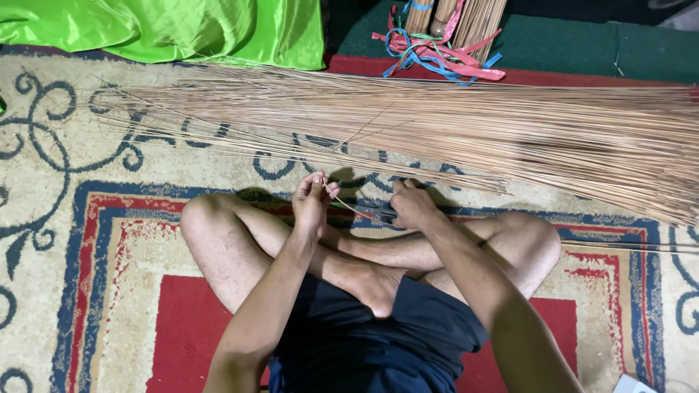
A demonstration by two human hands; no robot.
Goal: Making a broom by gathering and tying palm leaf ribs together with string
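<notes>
at the far left the patterned carpet [87, 240] spreads cream, blue and red under everything; above it, in the top left corner, lies a crumpled bright green cloth [182, 29]; the person sits cross-legged on the carpet in dark shorts [364, 342], bare knees out to each side; the left hand [311, 200] is raised just in front of the shins, fingers pinched together on the end of a single thin stick [353, 209]; that stick slants down and to the right, across to the right hand [413, 206], which is closed over its other end and seems to hold a small dark tool there, though the view is too dim to be sure; just beyond both hands a wide pile of thin tan sticks [437, 127] lies flat across the carpet, fanning out toward the right edge; at top centre-right, tied bundles of sticks [466, 18] stand with pink and blue ribbons [437, 57] trailing over a green mat [582, 47].
</notes>
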